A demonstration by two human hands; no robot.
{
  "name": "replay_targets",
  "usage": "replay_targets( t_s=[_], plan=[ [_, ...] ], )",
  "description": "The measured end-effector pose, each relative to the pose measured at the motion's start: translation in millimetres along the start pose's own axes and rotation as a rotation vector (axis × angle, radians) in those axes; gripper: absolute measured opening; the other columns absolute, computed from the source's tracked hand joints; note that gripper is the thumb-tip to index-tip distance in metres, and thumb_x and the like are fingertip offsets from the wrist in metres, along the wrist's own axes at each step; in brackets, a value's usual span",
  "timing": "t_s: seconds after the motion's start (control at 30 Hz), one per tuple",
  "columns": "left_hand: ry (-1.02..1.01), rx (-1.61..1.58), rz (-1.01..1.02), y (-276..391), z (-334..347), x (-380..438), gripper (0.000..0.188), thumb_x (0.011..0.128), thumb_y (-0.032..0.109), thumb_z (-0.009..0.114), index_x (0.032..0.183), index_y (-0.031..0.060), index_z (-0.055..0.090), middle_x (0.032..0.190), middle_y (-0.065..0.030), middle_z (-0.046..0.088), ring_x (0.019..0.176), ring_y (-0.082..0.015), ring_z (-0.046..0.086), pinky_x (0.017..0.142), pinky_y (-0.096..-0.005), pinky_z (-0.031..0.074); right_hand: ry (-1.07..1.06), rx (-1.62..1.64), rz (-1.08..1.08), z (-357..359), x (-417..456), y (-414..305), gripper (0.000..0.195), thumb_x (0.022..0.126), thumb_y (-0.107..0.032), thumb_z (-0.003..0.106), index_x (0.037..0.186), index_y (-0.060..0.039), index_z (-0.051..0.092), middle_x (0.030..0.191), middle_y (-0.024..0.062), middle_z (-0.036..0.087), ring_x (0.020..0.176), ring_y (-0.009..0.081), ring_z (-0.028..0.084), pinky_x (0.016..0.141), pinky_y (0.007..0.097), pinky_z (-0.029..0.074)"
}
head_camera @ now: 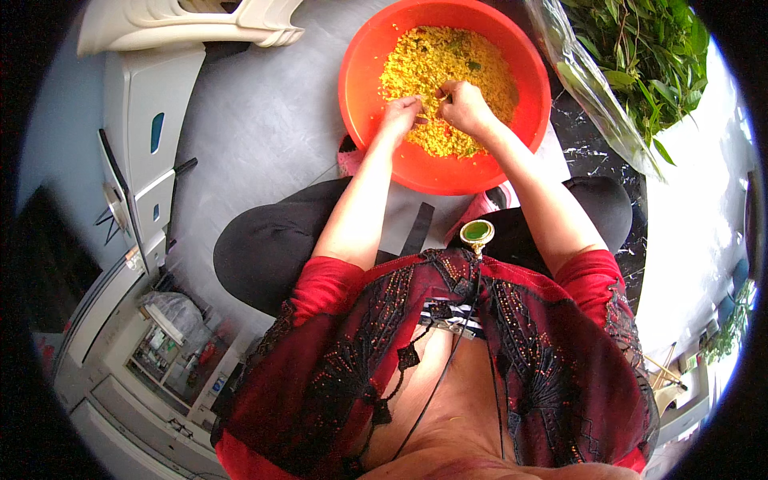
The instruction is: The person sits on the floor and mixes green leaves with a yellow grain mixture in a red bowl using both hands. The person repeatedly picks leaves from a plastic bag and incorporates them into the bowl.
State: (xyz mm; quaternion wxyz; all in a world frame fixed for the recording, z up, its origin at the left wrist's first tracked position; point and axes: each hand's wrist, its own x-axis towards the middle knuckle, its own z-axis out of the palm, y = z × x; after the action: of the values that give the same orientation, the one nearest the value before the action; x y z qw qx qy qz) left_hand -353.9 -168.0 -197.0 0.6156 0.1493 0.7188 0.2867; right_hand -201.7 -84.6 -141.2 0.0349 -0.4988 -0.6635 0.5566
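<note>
Before me stands a round orange-red plastic basin [360, 84] holding a loose, crumbly yellow food mixture [426, 57] flecked with green leaf pieces and red bits. Both hands are over the mixture, close together. My left hand [403, 118] has its fingers bent inward near the middle of the basin. A short way to its right, my right hand [463, 107] is curled, thumb and fingertips drawn together. Any small piece between the fingertips of either hand is too small to make out.
Right of the basin, a clear plastic bag [600, 102] lies beside a heap of green leafy stems [651, 60]. A cream plastic chair [240, 24] and a white drawer cabinet [150, 132] stand to the left. A green pendant [477, 231] hangs near my knees [264, 246].
</note>
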Motion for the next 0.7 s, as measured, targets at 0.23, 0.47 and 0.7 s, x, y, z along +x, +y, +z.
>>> replay_targets(
  t_s=[0.23,0.47,0.7],
  plan=[
    [-0.210,-0.424,-0.043,33.9,-14.0,-9.0,0.031,0.089,0.020,0.051,0.116,0.0047,0.055,0.105,-0.0044,0.060,0.086,-0.0159,0.059,0.061,-0.0216,0.045,0.019,0.021,0.084,3.2,0.9,11.4,0.023,0.072,-0.015,0.056,0.089,-0.0014,0.063,0.077,0.0231,0.062,0.075,0.0355,0.063,0.072,0.0423,0.049],
    [-0.258,-0.548,0.039,34.8,1.7,-4.7,0.027,0.088,0.020,0.054,0.111,0.0070,0.059,0.104,-0.0010,0.061,0.079,-0.0101,0.058,0.058,-0.0192,0.040,0.012,0.138,0.100,3.3,-4.8,4.2,0.032,0.080,-0.030,0.060,0.087,0.0012,0.063,0.069,0.0178,0.063,0.059,0.0263,0.063,0.060,0.0372,0.050],
    [-0.128,-0.405,0.073,21.9,4.2,1.5,0.021,0.087,0.020,0.055,0.102,0.0077,0.062,0.087,0.0001,0.064,0.073,-0.0091,0.059,0.058,-0.0209,0.041,-0.049,0.067,0.180,-2.7,-6.0,-1.3,0.027,0.078,-0.026,0.059,0.086,-0.0010,0.064,0.071,0.0182,0.064,0.065,0.0267,0.065,0.064,0.0383,0.050]
  ],
)
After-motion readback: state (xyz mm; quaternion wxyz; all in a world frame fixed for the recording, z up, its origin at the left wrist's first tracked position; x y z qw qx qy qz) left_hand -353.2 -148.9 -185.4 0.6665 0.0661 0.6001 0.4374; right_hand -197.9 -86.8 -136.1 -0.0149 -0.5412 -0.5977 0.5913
